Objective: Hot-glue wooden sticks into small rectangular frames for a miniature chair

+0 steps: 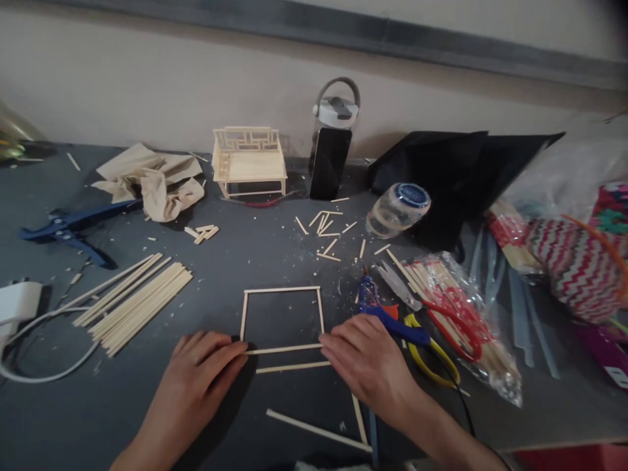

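Note:
A rectangular frame of thin wooden sticks (282,290) lies flat on the dark table in front of me. My left hand (196,373) is closed, its fingertips pinching the frame's near left corner. At the near right corner, the closed fingers of my right hand (370,363) grip the other end of the front stick (284,350). Just below the frame is a loose stick (292,369), its right end close to my right fingers. Nearer to me lies a longer slanted stick (316,430). Whether the frame's corners are glued cannot be seen.
Bundled sticks (147,304) and blue cutters (69,229) lie left. Behind stand a miniature wooden bench (250,167), a phone (331,163) against a bottle (338,111), and a jar (395,212). Scissors (454,327), yellow-handled pliers (432,360) and packaged sticks (471,327) crowd the right.

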A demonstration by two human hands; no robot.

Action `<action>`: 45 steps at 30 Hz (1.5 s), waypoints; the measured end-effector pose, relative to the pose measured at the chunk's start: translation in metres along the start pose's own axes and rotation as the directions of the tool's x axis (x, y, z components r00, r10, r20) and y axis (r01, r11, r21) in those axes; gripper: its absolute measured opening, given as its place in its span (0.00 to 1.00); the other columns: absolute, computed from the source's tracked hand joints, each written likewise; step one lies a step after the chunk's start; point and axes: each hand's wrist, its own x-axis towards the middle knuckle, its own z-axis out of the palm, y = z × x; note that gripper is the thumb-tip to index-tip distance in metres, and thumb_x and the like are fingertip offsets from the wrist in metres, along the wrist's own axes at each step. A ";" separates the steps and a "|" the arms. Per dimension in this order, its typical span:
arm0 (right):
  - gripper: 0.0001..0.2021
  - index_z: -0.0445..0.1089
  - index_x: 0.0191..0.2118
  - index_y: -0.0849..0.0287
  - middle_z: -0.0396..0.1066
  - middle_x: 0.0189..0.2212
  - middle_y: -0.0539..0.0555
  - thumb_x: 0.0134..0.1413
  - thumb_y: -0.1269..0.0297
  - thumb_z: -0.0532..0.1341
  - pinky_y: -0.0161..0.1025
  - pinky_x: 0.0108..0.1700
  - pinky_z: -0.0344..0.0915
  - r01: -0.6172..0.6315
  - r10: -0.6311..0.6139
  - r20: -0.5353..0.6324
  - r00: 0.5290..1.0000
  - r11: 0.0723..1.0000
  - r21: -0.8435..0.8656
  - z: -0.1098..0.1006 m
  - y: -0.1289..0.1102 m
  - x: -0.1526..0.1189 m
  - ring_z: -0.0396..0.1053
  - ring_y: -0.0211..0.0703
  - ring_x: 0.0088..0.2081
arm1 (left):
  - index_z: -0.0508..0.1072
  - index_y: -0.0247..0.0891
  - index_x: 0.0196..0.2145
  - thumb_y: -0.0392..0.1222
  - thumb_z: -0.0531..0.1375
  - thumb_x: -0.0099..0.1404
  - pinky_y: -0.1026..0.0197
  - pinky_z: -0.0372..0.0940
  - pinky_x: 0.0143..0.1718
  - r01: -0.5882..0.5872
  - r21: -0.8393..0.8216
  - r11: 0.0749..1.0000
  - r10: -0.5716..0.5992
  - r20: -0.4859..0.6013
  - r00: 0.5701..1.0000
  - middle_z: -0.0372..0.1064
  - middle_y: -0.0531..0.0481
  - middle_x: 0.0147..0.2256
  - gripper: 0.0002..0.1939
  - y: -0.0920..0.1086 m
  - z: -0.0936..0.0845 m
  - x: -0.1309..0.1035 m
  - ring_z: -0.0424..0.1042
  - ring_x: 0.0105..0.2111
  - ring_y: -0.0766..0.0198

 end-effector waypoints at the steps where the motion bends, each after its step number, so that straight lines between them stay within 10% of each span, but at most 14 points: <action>1: 0.06 0.70 0.39 0.57 0.72 0.31 0.52 0.61 0.69 0.56 0.43 0.40 0.53 0.003 -0.003 0.011 1.000 1.000 0.001 0.000 0.000 0.000 0.63 0.43 0.34 | 0.74 0.44 0.40 0.41 0.55 0.68 0.57 0.58 0.33 0.000 -0.008 1.000 0.000 0.000 1.000 0.71 0.50 0.34 0.08 0.001 0.000 0.001 0.70 0.31 0.61; 12: 0.07 0.69 0.36 0.56 0.72 0.30 0.52 0.58 0.73 0.55 0.44 0.41 0.55 0.042 -0.047 0.078 0.996 0.997 0.058 -0.002 -0.001 0.000 0.64 0.43 0.34 | 0.73 0.43 0.39 0.36 0.55 0.66 0.57 0.63 0.36 0.039 -0.063 0.997 -0.040 -0.022 0.999 0.71 0.49 0.36 0.07 0.007 -0.002 -0.003 0.70 0.34 0.61; 20: 0.05 0.68 0.33 0.55 0.71 0.28 0.49 0.57 0.69 0.57 0.38 0.37 0.62 -0.086 0.118 -0.044 0.992 0.891 0.445 -0.053 -0.008 0.023 0.67 0.38 0.32 | 0.72 0.47 0.36 0.40 0.57 0.65 0.61 0.67 0.37 0.104 -0.213 0.971 -0.129 -0.109 0.986 0.71 0.51 0.37 0.04 0.019 -0.046 0.015 0.72 0.36 0.62; 26: 0.07 0.72 0.32 0.55 0.71 0.24 0.48 0.53 0.59 0.60 0.34 0.30 0.64 -0.457 0.382 0.273 0.883 0.564 0.688 -0.067 -0.005 0.058 0.67 0.37 0.27 | 0.74 0.46 0.35 0.48 0.58 0.64 0.62 0.67 0.36 0.273 -0.239 0.932 -0.315 -0.157 0.936 0.74 0.55 0.34 0.07 0.014 -0.066 0.044 0.71 0.31 0.63; 30: 0.11 0.72 0.30 0.58 0.67 0.23 0.48 0.50 0.55 0.62 0.31 0.23 0.60 -0.578 0.389 0.483 0.784 0.175 0.797 -0.051 0.004 0.074 0.61 0.33 0.23 | 0.76 0.43 0.33 0.49 0.58 0.63 0.64 0.65 0.31 0.349 -0.295 0.890 -0.398 -0.127 0.909 0.75 0.55 0.31 0.10 0.000 -0.057 0.054 0.70 0.28 0.64; 33: 0.13 0.72 0.30 0.60 0.66 0.25 0.49 0.48 0.53 0.63 0.30 0.21 0.59 -0.606 0.352 0.550 0.758 0.065 0.793 -0.037 0.012 0.078 0.61 0.32 0.24 | 0.76 0.41 0.31 0.49 0.58 0.63 0.65 0.63 0.26 0.427 -0.326 0.843 -0.457 -0.019 0.889 0.75 0.54 0.27 0.12 -0.014 -0.042 0.057 0.70 0.26 0.64; 39: 0.14 0.72 0.35 0.61 0.67 0.26 0.50 0.45 0.56 0.64 0.29 0.20 0.59 -0.648 0.386 0.569 0.726 0.108 0.754 -0.015 0.023 0.083 0.62 0.33 0.25 | 0.77 0.40 0.34 0.48 0.57 0.64 0.63 0.66 0.32 0.397 -0.347 0.849 -0.395 0.081 0.915 0.76 0.52 0.31 0.11 -0.034 -0.022 0.059 0.73 0.31 0.62; 45: 0.14 0.71 0.40 0.62 0.73 0.28 0.53 0.50 0.61 0.57 0.33 0.21 0.62 -0.655 0.499 0.461 0.733 0.337 0.676 -0.010 0.023 0.081 0.66 0.35 0.23 | 0.77 0.40 0.33 0.44 0.57 0.65 0.63 0.64 0.31 0.306 -0.332 0.892 -0.284 0.114 0.952 0.73 0.49 0.34 0.09 -0.037 -0.015 0.059 0.71 0.32 0.63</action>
